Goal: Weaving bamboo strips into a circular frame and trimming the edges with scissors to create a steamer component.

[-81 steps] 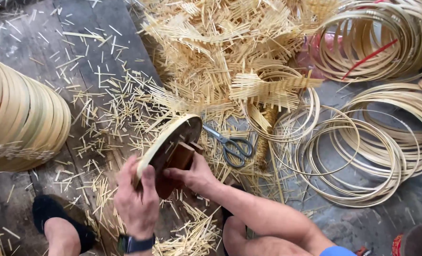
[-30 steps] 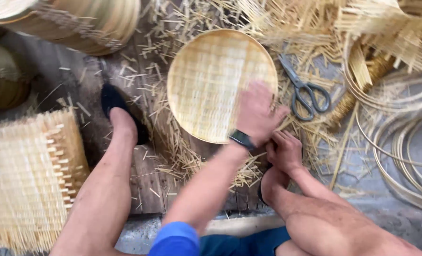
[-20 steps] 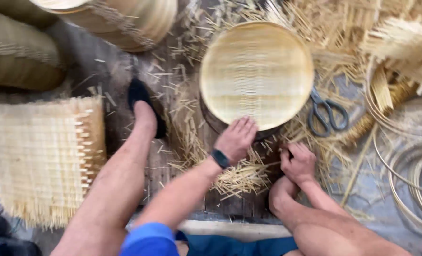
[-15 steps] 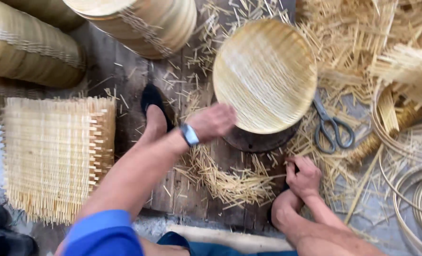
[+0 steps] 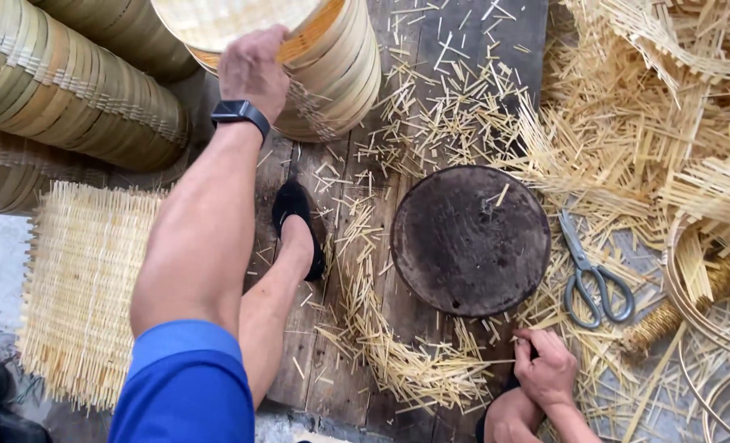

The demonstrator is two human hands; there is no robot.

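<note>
Head cam looking straight down: your left hand [image 5: 254, 67] is stretched up to the top of the shot, fingers curled over the rim of the woven bamboo tray [image 5: 242, 20] that sits on top of the stack of round trays [image 5: 332, 74], so it looks like you're gripping that rim. There's a dark watch [image 5: 240, 111] on that wrist and a blue sleeve [image 5: 186, 381] lower down. Your right hand [image 5: 545, 367] is down by your knee at the bottom edge, fingers loosely curled and resting on the straw litter, not holding anything I can make out. Between the two hands sits the round dark wooden block [image 5: 470, 239], bare on top apart from a few splinters. The scissors [image 5: 590, 275] lie just to the right of it among the bamboo offcuts. Your foot in a black shoe [image 5: 299, 226] rests on the wooden planks [image 5: 455, 33], and a square woven mat [image 5: 82, 291] lies to the left of your leg.
</note>
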